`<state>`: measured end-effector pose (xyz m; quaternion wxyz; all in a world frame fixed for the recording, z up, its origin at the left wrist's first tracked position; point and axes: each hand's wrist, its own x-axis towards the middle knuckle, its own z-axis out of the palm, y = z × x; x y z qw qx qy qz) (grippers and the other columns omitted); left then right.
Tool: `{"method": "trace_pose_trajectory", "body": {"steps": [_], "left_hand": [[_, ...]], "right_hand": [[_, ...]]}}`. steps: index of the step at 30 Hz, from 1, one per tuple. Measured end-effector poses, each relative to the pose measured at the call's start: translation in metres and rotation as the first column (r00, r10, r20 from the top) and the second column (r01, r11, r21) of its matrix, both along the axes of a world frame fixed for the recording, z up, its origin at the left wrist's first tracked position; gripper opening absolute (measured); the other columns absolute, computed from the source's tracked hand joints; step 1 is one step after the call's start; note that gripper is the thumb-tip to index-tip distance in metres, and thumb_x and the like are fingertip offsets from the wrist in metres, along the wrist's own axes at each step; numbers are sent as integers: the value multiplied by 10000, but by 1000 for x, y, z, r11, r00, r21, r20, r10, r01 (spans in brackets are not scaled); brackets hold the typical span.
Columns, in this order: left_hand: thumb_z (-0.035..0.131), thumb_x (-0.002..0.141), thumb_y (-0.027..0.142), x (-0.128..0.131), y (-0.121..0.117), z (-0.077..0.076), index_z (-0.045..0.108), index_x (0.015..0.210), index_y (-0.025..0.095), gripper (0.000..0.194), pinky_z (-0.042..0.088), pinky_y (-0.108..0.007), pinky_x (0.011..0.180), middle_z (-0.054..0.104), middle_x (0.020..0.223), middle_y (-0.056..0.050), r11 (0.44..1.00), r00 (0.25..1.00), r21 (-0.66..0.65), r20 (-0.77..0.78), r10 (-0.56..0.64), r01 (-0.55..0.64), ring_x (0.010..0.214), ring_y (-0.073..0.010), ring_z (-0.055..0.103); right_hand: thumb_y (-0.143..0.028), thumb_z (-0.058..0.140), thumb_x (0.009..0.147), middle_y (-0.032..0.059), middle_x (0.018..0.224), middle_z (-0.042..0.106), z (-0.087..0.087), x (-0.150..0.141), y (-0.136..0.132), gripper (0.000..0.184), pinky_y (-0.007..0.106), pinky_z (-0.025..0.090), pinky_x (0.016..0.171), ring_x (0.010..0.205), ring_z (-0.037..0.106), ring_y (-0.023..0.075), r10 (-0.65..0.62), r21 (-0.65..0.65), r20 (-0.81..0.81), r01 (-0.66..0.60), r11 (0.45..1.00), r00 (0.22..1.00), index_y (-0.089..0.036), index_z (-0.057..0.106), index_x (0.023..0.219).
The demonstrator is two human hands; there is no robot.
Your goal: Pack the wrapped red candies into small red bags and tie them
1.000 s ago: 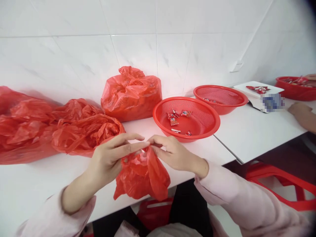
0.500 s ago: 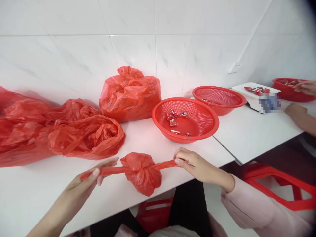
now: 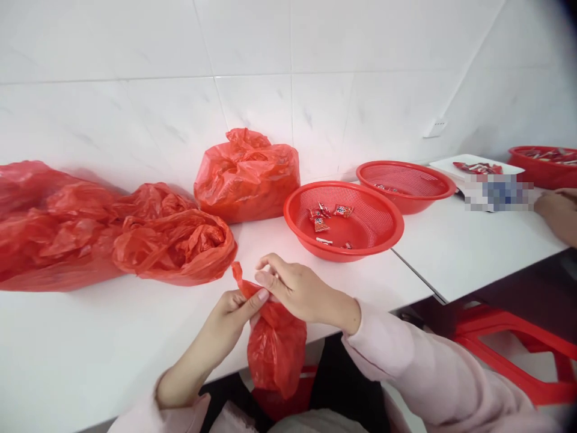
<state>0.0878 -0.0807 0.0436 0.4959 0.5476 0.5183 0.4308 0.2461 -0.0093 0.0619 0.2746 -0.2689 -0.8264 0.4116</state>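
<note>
One crinkly, bulging red bag (image 3: 276, 353)

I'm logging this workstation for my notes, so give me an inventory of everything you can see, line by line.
Small bag: one, red, at both hands
Large bags: at least three, red, left and against the wall
Mesh baskets: two, red, centre to right
Packets: several, mostly red and white, in baskets, basin and on device
Basin: one, red, far right
Flat-topped device: one, white, right, partly pixelated
Tabletops: two, white, adjoining
Stool: one, red, lower right
Socket: one, white, on wall
Wall: one, white, behind
Another person's hand: one, right edge
Left hand: one, bare, pinching small bag
Right hand: one, bare, beside left
Sleeves: two, pale pink, below hands
Trousers: black, bottom centre
</note>
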Motion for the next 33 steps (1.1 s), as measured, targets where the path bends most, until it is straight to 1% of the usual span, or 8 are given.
{"method": "trace_pose_trajectory", "body": {"steps": [7, 10, 14, 17, 23, 29, 31, 33], "left_hand": [[520, 923, 449, -8, -1, -1, 679, 657, 169, 417, 462, -273, 722, 674, 708, -23, 997, 993, 69, -108, 52, -44, 707, -162, 604], [575, 904, 406, -19, -5, 4, 744, 901, 205, 263, 478, -310, 848, 716, 955, -45, 994, 987, 101, -157, 46, -30, 912, -204, 636], [690, 827, 328, -33, -10, 7, 757, 911, 240, 139, 454, -359, 959, 712, 1010, -56, 975, 946, 223, -315, 82, -10, 1075, -241, 595], [642, 842, 223, -32, -14, 7, 704, 894, 227, 81, 482, -342, 880, 674, 968, -55, 923, 876, 372, -473, 95, 101, 991, -218, 599], [517, 794, 51, -32, -25, -2, 561, 917, 221, 215, 476, -251, 658, 620, 873, -14, 789, 714, 610, -586, 382, 79, 754, -155, 602], [551, 862, 119, -46, -67, 0, 599, 1077, 240, 252, 500, -232, 660, 600, 941, -44, 690, 587, 724, -562, 582, 9, 792, -155, 635], [548, 877, 123, -54, -86, 7, 618, 1071, 250, 242, 506, -224, 673, 613, 945, -42, 700, 563, 714, -564, 604, -35, 799, -153, 648], [565, 881, 137, -64, -108, 14, 638, 1058, 268, 232, 509, -218, 683, 647, 942, -33, 724, 556, 688, -587, 588, -40, 802, -155, 661]], "right_hand": [[-349, 455, 966, -89, 588, 358, 6, 30, -12, 130, 219, 292, 483, 489, 350, 92, -227, -170, -302, 181, 969, 926, -225, 416, 960], [-283, 436, 960, -105, 534, 347, 3, 41, -28, 59, 211, 264, 448, 441, 316, 91, -140, -229, -146, 104, 968, 979, -235, 415, 986], [-118, 517, 840, -21, 715, 572, -7, 36, -33, 115, 265, 434, 624, 631, 516, 127, -17, 48, 122, 11, 999, 992, -213, 545, 898], [-86, 489, 848, 65, 1026, 651, -13, 13, -22, 199, 338, 459, 890, 975, 593, 179, -22, 196, -110, 43, 980, 994, -192, 612, 964], [-251, 522, 923, 50, 973, 699, -34, -35, -12, 188, 307, 498, 842, 886, 640, 148, 31, -276, -307, -120, 954, 951, -168, 671, 1004], [-385, 695, 801, 20, 807, 654, -27, -55, -24, 292, 290, 524, 732, 717, 610, 118, 231, -639, -357, -417, 647, 905, -125, 680, 931], [-341, 690, 798, 11, 816, 651, -14, -61, -33, 229, 280, 520, 730, 725, 611, 117, 301, -611, -328, -444, 656, 895, -143, 663, 911], [-275, 648, 817, 4, 817, 653, -2, -68, -45, 124, 260, 504, 722, 728, 604, 115, 365, -459, -257, -446, 769, 895, -167, 644, 877]]}}
